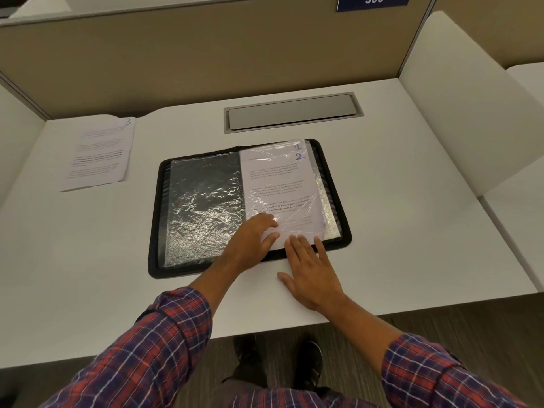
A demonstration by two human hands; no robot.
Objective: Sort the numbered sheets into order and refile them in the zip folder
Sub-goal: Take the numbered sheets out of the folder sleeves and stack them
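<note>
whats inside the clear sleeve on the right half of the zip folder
A printed sheet marked 2, with a sheet marked 1 peeking out above it. That front sheet covers whatever else lies behind.

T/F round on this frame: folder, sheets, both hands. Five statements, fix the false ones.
1. The zip folder lies open on the desk. True.
2. The sheet marked 3 is inside the folder. False: it lies on the desk, left of the folder, apart from it.
3. The sheets marked 1 and 2 lie on the folder's right half. True.
4. The right hand grips a pen. False: it lies flat, holding nothing, fingertips at the folder's near edge.
5. The left hand rests on the sheet marked 3. False: it rests on the lower part of the sheets in the folder.
</note>
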